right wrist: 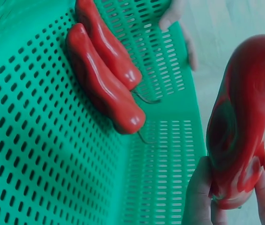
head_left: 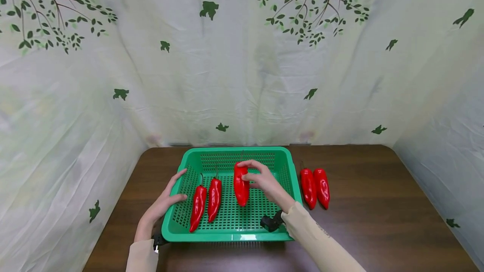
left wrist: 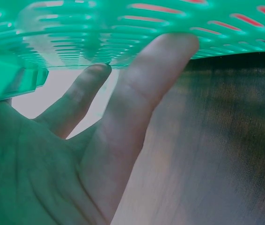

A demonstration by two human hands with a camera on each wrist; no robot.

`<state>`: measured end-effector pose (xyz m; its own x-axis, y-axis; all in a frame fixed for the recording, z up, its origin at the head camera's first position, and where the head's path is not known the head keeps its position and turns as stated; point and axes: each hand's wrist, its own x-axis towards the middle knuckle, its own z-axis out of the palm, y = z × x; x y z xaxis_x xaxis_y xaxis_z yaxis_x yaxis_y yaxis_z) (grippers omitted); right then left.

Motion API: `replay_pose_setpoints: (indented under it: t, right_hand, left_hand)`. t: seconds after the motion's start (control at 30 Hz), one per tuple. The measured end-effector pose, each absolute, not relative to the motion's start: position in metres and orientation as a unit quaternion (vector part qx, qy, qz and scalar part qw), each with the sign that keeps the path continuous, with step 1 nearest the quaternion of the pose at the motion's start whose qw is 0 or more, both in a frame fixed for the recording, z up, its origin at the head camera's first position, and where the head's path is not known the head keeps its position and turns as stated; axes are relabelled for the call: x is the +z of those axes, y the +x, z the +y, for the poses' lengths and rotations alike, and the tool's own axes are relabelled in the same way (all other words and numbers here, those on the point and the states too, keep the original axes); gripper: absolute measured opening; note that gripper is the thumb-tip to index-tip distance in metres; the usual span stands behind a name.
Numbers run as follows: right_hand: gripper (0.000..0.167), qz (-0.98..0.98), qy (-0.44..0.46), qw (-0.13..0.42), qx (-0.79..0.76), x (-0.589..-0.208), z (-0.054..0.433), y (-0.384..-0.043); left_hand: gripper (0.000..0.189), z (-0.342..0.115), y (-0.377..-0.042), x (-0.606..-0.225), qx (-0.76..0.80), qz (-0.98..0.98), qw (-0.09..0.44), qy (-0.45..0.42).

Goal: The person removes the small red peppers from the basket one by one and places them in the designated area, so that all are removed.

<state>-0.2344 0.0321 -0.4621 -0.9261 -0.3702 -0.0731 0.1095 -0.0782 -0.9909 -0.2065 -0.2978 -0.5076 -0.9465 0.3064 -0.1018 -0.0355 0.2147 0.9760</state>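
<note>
My right hand (head_left: 264,181) pinches a glossy red chili pepper (head_left: 241,184) between thumb and fingers, over the green basket (head_left: 234,237). In the right wrist view that pepper (right wrist: 245,122) stands nearly upright, its lower end between the fingertips. Two more red peppers (head_left: 198,208) (head_left: 214,200) lie side by side in the basket's left half, thin stems pointing to the far side. At the basket's left side is my left hand (head_left: 162,205), thumb and fingers spread. The left wrist view has its extended fingers (left wrist: 137,84) against the slotted wall.
Two red peppers (head_left: 309,188) (head_left: 322,188) lie on the brown wooden table (head_left: 378,205), just right of the basket. A pale curtain (head_left: 234,74) with leaf prints hangs behind the table and at both sides. A black wrist camera (head_left: 271,223) sits above the basket's near right corner.
</note>
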Motion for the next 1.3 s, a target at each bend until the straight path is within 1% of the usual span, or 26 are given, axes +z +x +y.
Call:
replay_pose_setpoints:
  t: [0.53, 0.97, 1.3]
  right_hand:
    - [0.038, 0.667, -0.102, 0.15, -0.723, -0.443, 0.062, -0.231]
    - [0.04, 0.675, -0.111, 0.145, -0.715, -0.443, 0.087, -0.23]
    - [0.039, 0.687, -0.093, 0.143, -0.707, -0.441, 0.103, -0.229]
  left_hand:
    - [0.075, -0.297, -0.205, -0.506, 0.616, 0.771, 0.142, 0.078]
    - [0.075, -0.297, -0.204, -0.505, 0.615, 0.771, 0.145, 0.077]
    - [0.076, -0.297, -0.203, -0.504, 0.616, 0.771, 0.146, 0.075]
